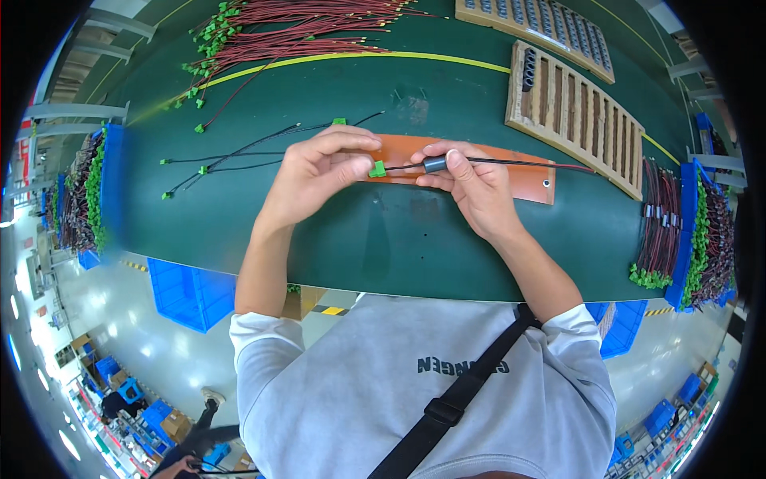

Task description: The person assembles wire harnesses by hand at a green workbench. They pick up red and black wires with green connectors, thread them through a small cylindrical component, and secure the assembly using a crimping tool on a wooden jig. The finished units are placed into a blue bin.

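My left hand [315, 172] pinches a small green connector [377, 168] between thumb and fingertips. A dark and reddish cable [527, 161] runs from that connector to the right. My right hand [475, 184] grips a dark grey cylindrical ferrite core [435, 164] threaded on this cable, a short way from the connector. Beneath both hands lies an orange strip-shaped board [531, 184] on the green table. Left of my left hand rest several black wires with green connectors [204, 170].
A slotted wooden tray [574, 120] holds a few dark cores [529, 68] at its left end; a fuller tray [550, 32] stands behind it. Red-black cables [295, 28] are heaped at the far left. Finished-looking cable bundles [658, 223] and a blue bin [690, 239] sit at right.
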